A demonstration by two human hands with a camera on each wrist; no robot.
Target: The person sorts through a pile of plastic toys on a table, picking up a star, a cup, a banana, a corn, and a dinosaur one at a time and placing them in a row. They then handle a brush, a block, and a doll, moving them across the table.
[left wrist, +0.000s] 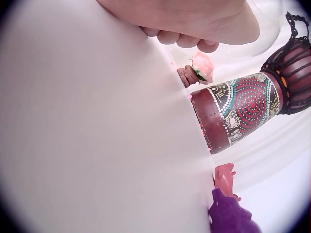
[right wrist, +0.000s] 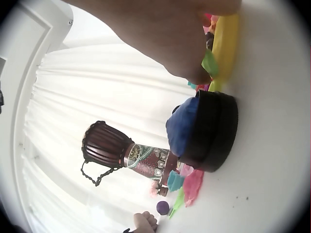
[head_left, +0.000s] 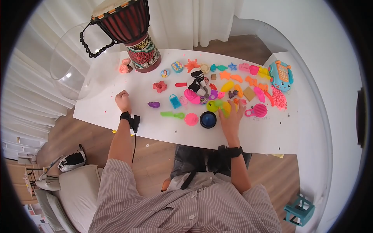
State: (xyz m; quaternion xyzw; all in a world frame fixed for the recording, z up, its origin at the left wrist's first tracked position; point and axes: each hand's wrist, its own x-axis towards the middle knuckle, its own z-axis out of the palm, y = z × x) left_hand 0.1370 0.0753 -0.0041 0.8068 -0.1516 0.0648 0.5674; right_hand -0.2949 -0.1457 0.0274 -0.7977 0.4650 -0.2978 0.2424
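My right hand (head_left: 231, 121) reaches over the toys, thumb and fingers curved down on either side of a yellow toy piece (right wrist: 226, 48). A bit of green (right wrist: 210, 63) shows by the thumb, and a lime-green piece (head_left: 212, 105) lies just left of it. Close to this hand stands a round black tub (right wrist: 216, 131) with a blue domed top (right wrist: 182, 126). My left hand (head_left: 123, 101) rests on the white table at the left, its fingers curled into a fist with nothing visible in them. A purple toy (head_left: 154, 105) lies to its right.
A carved drum (head_left: 143, 54) stands at the back left beside pink flowers (head_left: 125, 66). Colourful moulds spread over the table's middle and right, among them a pink sieve (head_left: 259, 110). A toy telephone (head_left: 281, 75) and pink beads (head_left: 279, 99) are at the far right.
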